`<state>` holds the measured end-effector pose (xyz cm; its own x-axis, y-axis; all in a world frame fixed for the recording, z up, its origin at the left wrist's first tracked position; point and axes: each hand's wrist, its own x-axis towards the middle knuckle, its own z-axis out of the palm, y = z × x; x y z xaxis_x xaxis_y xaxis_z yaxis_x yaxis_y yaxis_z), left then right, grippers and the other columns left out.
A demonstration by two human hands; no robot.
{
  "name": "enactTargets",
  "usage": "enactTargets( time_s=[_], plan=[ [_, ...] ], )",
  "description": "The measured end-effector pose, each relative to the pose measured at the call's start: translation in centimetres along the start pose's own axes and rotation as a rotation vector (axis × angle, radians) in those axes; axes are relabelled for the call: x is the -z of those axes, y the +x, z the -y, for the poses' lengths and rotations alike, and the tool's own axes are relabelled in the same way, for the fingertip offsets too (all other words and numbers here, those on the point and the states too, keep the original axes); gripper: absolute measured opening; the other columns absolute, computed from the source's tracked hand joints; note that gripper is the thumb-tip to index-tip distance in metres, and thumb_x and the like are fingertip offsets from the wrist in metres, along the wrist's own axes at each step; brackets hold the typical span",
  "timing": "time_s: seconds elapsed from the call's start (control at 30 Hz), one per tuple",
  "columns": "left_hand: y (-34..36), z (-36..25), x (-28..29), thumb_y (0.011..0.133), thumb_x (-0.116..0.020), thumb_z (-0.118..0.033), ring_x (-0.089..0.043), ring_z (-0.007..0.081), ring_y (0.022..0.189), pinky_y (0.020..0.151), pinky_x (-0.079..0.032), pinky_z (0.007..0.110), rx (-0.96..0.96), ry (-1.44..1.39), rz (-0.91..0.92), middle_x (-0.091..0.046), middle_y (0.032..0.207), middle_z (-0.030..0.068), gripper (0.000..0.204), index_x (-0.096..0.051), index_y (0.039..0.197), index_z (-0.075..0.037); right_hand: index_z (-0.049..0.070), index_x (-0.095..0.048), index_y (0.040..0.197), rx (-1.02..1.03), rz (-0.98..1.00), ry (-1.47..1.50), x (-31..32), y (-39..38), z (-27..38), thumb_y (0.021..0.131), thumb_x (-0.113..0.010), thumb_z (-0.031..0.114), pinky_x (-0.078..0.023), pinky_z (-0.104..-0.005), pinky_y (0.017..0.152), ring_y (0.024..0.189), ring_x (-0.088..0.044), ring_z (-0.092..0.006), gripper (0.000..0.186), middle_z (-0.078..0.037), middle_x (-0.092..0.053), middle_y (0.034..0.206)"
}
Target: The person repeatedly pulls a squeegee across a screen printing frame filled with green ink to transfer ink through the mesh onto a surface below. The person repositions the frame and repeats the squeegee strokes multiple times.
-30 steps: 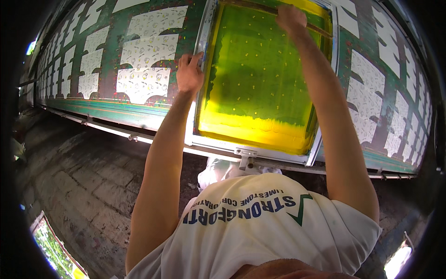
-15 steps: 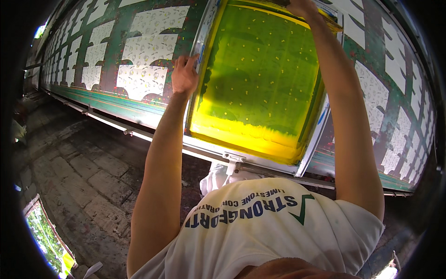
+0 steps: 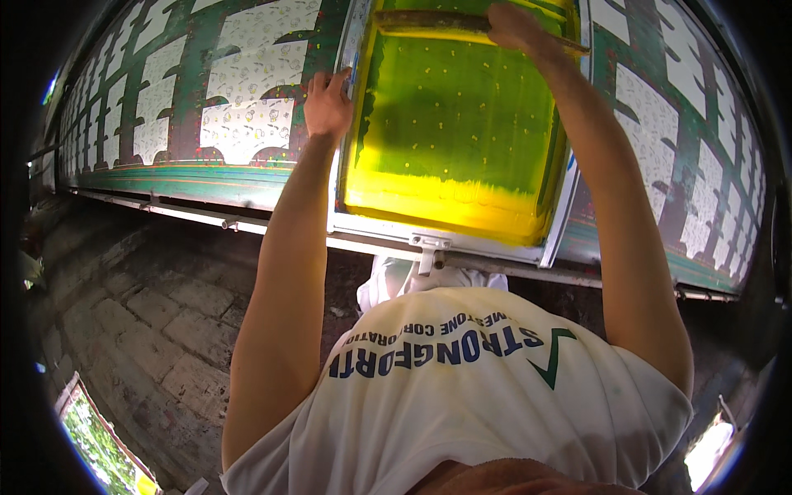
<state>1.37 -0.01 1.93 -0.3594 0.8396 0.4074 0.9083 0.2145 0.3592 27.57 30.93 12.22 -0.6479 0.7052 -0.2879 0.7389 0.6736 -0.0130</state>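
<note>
Screen-printing frame (image 3: 569, 206), yellow ink pooled inside, flat on green-and-white patterned cloth (image 3: 239, 124). Left hand (image 3: 327, 103) gripping frame's left rail. Right hand (image 3: 516, 25) outstretched, fingers closed on wooden squeegee (image 3: 429, 23) at far end.

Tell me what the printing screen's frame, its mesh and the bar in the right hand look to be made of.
Frame: likely metal, painted or bare pale grey, judging by its thin straight rails and corner bracket.
Mesh: a fine stretched fabric, translucent, coated with wet glossy yellow ink that pools at the near edge.
Bar under the right hand: possibly wood, dull brownish and ink-stained; the view leaves it open.
</note>
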Motion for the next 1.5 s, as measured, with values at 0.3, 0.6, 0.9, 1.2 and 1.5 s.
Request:
enactTargets(
  time_s=[0.3, 0.6, 0.9, 1.2, 1.5],
  plan=[
    [-0.2, 1.1, -0.9, 0.089, -0.062, -0.008, -0.061, 0.0362, 0.110, 0.087, -0.060, 0.050, -0.002, -0.062, 0.001, -0.061, 0.114, 0.0113, 0.042, -0.073, 0.127, -0.023, 0.008, -0.077, 0.113, -0.049, 0.064, 0.050, -4.7, -18.5, 10.8, 0.087, -0.071, 0.014, -0.063, -0.0527, 0.090, 0.102, -0.076, -0.0384, 0.027, -0.019, -0.077, 0.105],
    [0.2, 3.0, -3.2, 0.093, -0.065, -0.016, -0.062, 0.0357, 0.110, 0.083, -0.061, 0.052, -0.071, -0.029, -0.059, -0.062, 0.114, 0.0113, 0.036, -0.073, 0.126, -0.026, 0.016, -0.081, 0.110, -0.092, -0.150, 0.125, -9.3, -31.9, 19.5, 0.082, -0.070, 0.009, -0.062, -0.0479, 0.082, 0.097, -0.076, -0.0347, 0.031, -0.013, -0.078, 0.102],
    [-0.1, 2.3, -2.8, 0.094, -0.072, -0.038, -0.062, 0.0352, 0.115, 0.085, -0.061, 0.053, -0.043, -0.031, -0.074, -0.063, 0.118, 0.0111, 0.034, -0.075, 0.126, -0.027, 0.020, -0.081, 0.123, -0.174, 0.009, 0.201, -7.6, -31.6, 18.8, 0.079, -0.069, 0.002, -0.060, -0.0480, 0.085, 0.097, -0.075, -0.0365, 0.049, -0.013, -0.078, 0.108],
    [0.0, 2.1, -2.2, 0.090, -0.075, -0.037, -0.062, 0.0338, 0.117, 0.088, -0.060, 0.052, 0.011, -0.039, -0.051, -0.064, 0.120, 0.0109, 0.037, -0.076, 0.125, -0.024, 0.009, -0.077, 0.106, -0.043, -0.126, 0.194, -10.7, -35.3, 20.3, 0.083, -0.071, 0.008, -0.062, -0.0499, 0.082, 0.102, -0.074, -0.0343, 0.024, -0.012, -0.075, 0.105],
    [0.3, 2.0, -1.0, 0.093, -0.074, -0.035, -0.063, 0.0346, 0.115, 0.092, -0.058, 0.050, -0.008, 0.039, -0.009, -0.064, 0.119, 0.0104, 0.035, -0.076, 0.126, -0.024, 0.008, -0.055, 0.151, 0.099, -0.110, 0.256, -10.6, -39.5, 19.6, 0.082, -0.076, 0.013, -0.050, -0.0483, 0.109, 0.125, -0.064, -0.0370, 0.072, -0.019, -0.064, 0.136]
  ],
)
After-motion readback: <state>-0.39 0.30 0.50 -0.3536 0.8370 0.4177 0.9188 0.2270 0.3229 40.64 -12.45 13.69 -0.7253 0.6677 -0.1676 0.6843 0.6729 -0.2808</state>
